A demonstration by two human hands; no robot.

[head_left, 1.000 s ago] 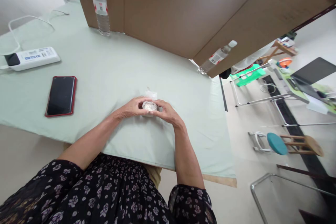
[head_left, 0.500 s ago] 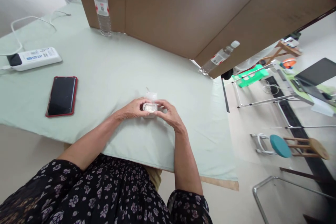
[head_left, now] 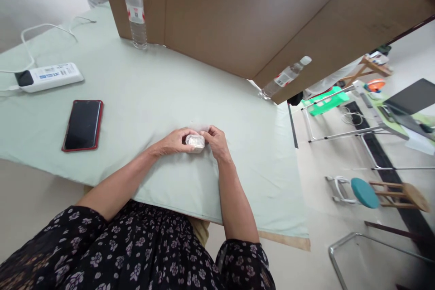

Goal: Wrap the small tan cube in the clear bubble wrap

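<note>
Now both hands meet near the front edge of the table (head_left: 142, 86), which is covered with a pale green cloth. The left hand (head_left: 173, 141) and the right hand (head_left: 215, 142) are closed from both sides on a small whitish packet (head_left: 195, 143); the fingertips of each hand pinch its ends, and it lies low on the cloth or just above it, I cannot tell which. What is inside the packet is too small to see.

Around the hands the cloth is bare on every side. The red phone (head_left: 82, 125) lies well apart to the left, and the white power strip (head_left: 47, 77) with its cable is farther, near the left edge. At the back a brown cardboard wall (head_left: 238, 13) closes the table; one water bottle (head_left: 135, 9) stands upright against it, and a second bottle (head_left: 284, 77) stands at the right back corner. The right edge of the table is not far from the right hand, and beyond it is floor with a teal stool (head_left: 365, 192) and metal frames.
</note>
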